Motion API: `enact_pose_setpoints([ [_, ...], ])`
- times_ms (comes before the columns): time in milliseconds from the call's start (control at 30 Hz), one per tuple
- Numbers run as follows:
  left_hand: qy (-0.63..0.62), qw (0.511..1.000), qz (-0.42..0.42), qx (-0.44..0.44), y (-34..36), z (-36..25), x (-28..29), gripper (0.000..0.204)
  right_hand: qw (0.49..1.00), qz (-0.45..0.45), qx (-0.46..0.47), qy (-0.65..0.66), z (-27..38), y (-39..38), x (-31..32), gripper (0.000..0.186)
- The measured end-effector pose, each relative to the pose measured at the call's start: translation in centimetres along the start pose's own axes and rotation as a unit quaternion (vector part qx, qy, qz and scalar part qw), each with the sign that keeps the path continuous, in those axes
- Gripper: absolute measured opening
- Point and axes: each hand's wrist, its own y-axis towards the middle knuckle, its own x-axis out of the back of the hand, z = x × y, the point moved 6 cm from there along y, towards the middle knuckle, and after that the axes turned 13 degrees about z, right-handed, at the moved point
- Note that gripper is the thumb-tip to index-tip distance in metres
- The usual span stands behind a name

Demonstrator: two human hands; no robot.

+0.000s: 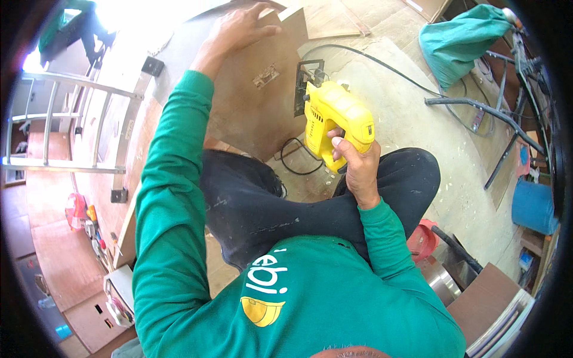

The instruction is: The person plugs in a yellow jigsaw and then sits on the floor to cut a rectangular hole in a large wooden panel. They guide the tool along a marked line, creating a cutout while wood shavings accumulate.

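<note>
My right hand (pixel 359 167) is wrapped round the handle of a yellow jigsaw (pixel 340 107). The saw's dark metal base plate (pixel 300 89) is turned toward the right edge of a brown wooden board (pixel 248 116); whether the blade touches the wood is hidden. That board stands tilted in front of my bent legs, with a small rough-edged patch or cut-out (pixel 265 76) in its face. At the board's upper part rests my left hand (pixel 239 31), its fingers stretched out and apart.
A black cord (pixel 382 65) runs from the saw across the dusty floor. On the right are a dark metal frame (pixel 495 110), a green cloth bag (pixel 459 45) and a blue container (pixel 533 206). An aluminium ladder (pixel 71 164) lies at the left. Near my right leg sits a red object (pixel 422 240).
</note>
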Motion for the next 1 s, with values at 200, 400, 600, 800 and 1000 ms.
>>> enact_pose_setpoints([
  [200,0.105,0.972,0.193,-0.084,6.4,-6.4,0.3,0.057,0.997,-0.050,0.019,0.055,0.9,-0.8,-0.1,0.037],
  [400,0.331,0.902,0.243,-0.135,6.8,-6.6,-4.2,0.060,0.999,-0.010,-0.025,0.029,-0.7,-0.8,-0.7,0.035],
  [600,0.415,0.807,0.373,-0.192,6.3,-11.4,-11.9,0.068,0.997,-0.057,-0.023,0.044,-0.1,-0.9,0.1,0.024],
  [800,0.328,0.810,0.446,-0.193,4.8,-11.5,-14.8,0.062,0.993,-0.103,-0.017,0.056,0.0,-1.8,1.0,0.022],
  [1000,0.253,0.874,0.398,-0.118,2.6,-8.3,-4.4,0.069,0.987,-0.145,-0.007,0.061,0.1,-2.8,2.6,0.017],
])
